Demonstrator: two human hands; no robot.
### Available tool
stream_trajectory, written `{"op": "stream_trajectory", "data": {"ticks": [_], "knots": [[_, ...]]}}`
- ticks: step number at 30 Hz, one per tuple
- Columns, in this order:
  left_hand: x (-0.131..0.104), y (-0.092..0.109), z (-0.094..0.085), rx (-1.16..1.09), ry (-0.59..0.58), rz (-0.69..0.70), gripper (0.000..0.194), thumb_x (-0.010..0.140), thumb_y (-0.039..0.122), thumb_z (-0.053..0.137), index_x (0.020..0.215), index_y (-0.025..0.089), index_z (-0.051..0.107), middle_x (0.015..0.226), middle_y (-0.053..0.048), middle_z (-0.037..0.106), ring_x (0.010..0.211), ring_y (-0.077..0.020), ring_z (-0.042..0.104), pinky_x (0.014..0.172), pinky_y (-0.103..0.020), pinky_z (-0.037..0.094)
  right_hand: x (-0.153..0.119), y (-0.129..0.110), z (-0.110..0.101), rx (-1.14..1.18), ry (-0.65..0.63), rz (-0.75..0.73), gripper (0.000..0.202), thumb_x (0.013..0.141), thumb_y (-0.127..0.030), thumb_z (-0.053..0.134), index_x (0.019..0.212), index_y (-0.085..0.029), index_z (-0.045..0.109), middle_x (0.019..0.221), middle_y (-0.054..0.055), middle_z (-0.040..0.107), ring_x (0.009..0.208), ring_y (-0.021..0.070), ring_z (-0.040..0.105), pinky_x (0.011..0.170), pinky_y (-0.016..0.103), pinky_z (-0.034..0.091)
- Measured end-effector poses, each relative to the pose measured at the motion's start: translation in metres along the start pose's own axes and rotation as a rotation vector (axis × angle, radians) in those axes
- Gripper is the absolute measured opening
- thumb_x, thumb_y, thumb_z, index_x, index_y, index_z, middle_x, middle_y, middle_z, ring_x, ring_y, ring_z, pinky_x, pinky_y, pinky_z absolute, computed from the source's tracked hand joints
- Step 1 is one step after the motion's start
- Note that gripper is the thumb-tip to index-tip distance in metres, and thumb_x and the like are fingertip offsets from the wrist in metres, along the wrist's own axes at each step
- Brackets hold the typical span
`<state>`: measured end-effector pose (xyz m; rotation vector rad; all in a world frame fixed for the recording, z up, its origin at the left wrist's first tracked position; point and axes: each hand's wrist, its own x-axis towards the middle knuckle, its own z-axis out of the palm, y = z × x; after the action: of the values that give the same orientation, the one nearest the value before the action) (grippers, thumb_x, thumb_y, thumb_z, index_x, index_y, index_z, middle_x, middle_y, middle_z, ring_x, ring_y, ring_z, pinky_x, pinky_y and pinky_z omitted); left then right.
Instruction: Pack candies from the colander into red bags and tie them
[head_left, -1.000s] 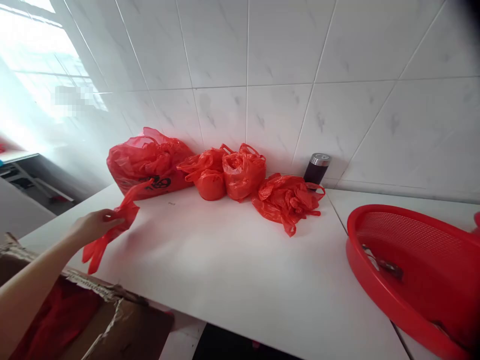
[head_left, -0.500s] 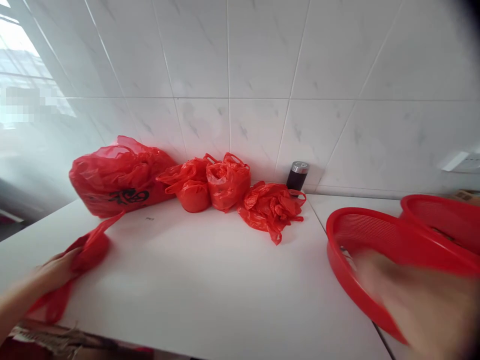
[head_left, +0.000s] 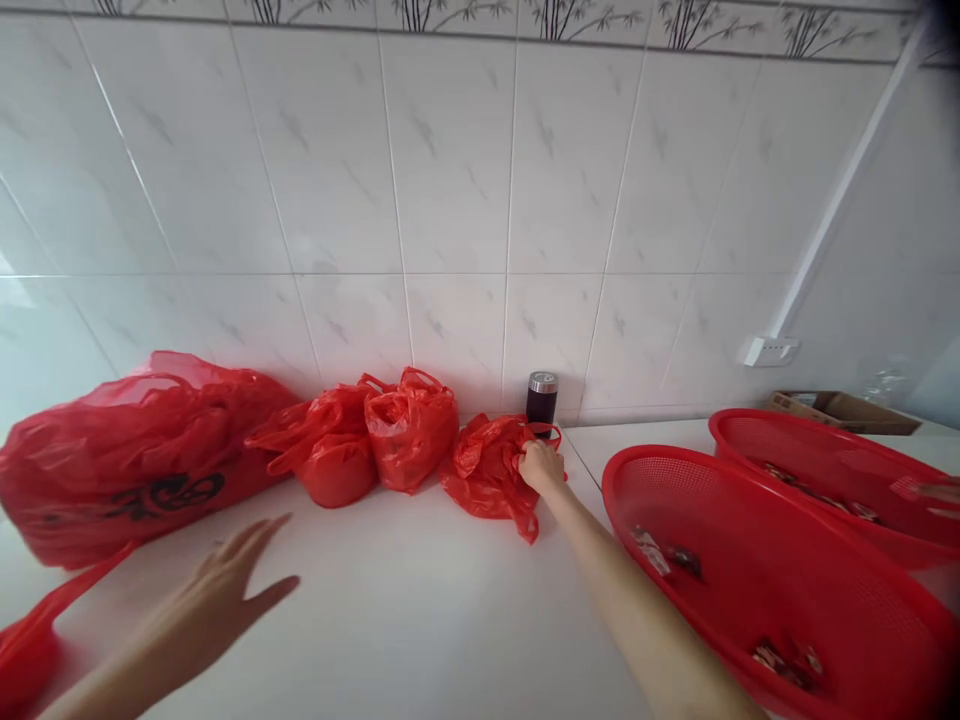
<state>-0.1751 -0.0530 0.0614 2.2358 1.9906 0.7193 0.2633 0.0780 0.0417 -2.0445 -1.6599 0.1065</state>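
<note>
My right hand (head_left: 541, 466) reaches to the back of the white table, its fingers closed on a crumpled red plastic bag (head_left: 487, 470). Over the table at the left, my left hand (head_left: 225, 590) is empty, thumb and fingers spread apart. Beyond it lies a big stuffed red bag (head_left: 150, 450) with black lettering. A filled red bag (head_left: 341, 470) and an upright red bag with handles (head_left: 412, 430) stand between the big bag and the crumpled one. Another red bag (head_left: 30, 640) lies at the left edge, partly out of view.
A dark bottle with a silver lid (head_left: 541, 398) stands behind the crumpled bag. At right are a red basket (head_left: 637, 465) holding a few small wrapped packets (head_left: 652, 550) and a second red basket (head_left: 727, 425). Another person's hand (head_left: 941, 492) shows there. A cardboard box (head_left: 885, 420) sits farther back.
My left hand has let go of the red bag at the left and opened. My right hand has moved from the basket to the crumpled bag. The view has turned right and up.
</note>
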Motion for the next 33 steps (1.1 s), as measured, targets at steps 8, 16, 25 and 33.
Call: {"op": "stream_trajectory", "data": {"ticks": [8, 16, 25, 33], "knots": [[0.014, 0.136, 0.060, -0.089, -0.437, 0.070, 0.076, 0.078, 0.042, 0.052, 0.147, 0.014, 0.037, 0.149, -0.016, 0.042, 0.134, -0.0333, 0.041, 0.108, -0.048, 0.033, 0.028, -0.014, -0.033, -0.105, 0.052, -0.266, 0.033, 0.089, -0.016, 0.043, 0.109, -0.024, 0.068, 0.127, 0.007, 0.057, 0.111, 0.0232, 0.053, 0.094, 0.035, 0.039], [-0.018, 0.221, 0.151, -0.227, -0.510, 0.042, 0.085, 0.071, 0.028, 0.057, 0.151, 0.023, 0.027, 0.157, -0.010, 0.028, 0.143, -0.0351, 0.025, 0.110, -0.053, 0.026, 0.043, -0.054, -0.029, 0.006, 0.043, -0.476, 0.030, 0.076, -0.002, 0.055, 0.095, -0.019, 0.072, 0.117, 0.009, 0.065, 0.117, 0.0232, 0.051, 0.104, 0.034, 0.031], [-0.004, 0.229, 0.158, -0.676, -0.150, 0.087, 0.068, 0.087, 0.035, 0.048, 0.149, 0.018, 0.026, 0.153, -0.016, 0.030, 0.143, -0.0278, 0.026, 0.113, -0.045, 0.028, 0.053, -0.035, -0.097, 0.546, 0.344, -0.192, 0.033, 0.086, -0.024, 0.041, 0.111, -0.015, 0.061, 0.117, 0.012, 0.063, 0.104, 0.0213, 0.058, 0.093, 0.033, 0.044], [-0.010, 0.217, 0.110, -0.968, 0.282, -0.103, 0.073, 0.088, 0.048, 0.054, 0.149, 0.033, 0.015, 0.156, -0.010, 0.022, 0.139, -0.0291, 0.031, 0.108, -0.048, 0.035, -0.087, -0.022, -0.112, 1.156, -0.224, -0.198, 0.018, 0.076, -0.029, 0.062, 0.093, -0.022, 0.059, 0.086, 0.000, 0.064, 0.073, 0.0148, 0.061, 0.066, 0.026, 0.050]]}}
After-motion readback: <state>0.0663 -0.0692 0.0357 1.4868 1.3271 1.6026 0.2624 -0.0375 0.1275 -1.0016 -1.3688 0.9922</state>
